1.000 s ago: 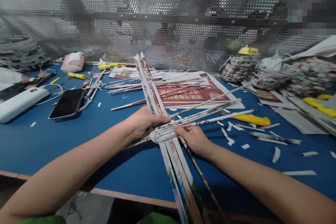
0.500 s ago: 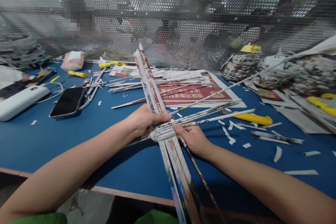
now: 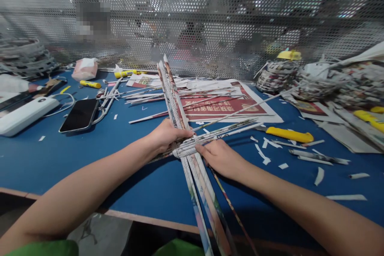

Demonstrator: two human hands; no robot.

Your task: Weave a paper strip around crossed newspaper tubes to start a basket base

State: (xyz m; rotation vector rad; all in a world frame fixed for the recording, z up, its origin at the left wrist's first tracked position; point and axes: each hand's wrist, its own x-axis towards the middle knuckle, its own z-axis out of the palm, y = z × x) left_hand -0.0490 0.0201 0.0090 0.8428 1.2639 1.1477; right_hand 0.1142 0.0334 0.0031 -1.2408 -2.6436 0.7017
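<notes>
A cross of rolled newspaper tubes [image 3: 186,146] hovers over the blue table [image 3: 90,156]. One bundle [image 3: 172,96] runs away from me and toward my lap, a second bundle [image 3: 228,130] crosses it to the right. My left hand [image 3: 166,136] is closed over the crossing from the left, thumb on top. My right hand [image 3: 220,158] pinches the crossing from the right with fingers closed on the tubes. A thin single tube [image 3: 232,208] trails down below my right hand.
A black phone [image 3: 79,115], a white power bank [image 3: 25,115], yellow-handled knives [image 3: 288,134] [image 3: 90,84], loose paper tubes and a red printed newspaper sheet [image 3: 222,106] lie on the table. Woven paper baskets [image 3: 274,76] stand at back right. A perforated metal screen [image 3: 192,20] closes the far side.
The right-pointing bundle has dropped a little lower toward the table. My right hand has slid slightly left and turned flatter over the crossing. My left hand keeps its grip.
</notes>
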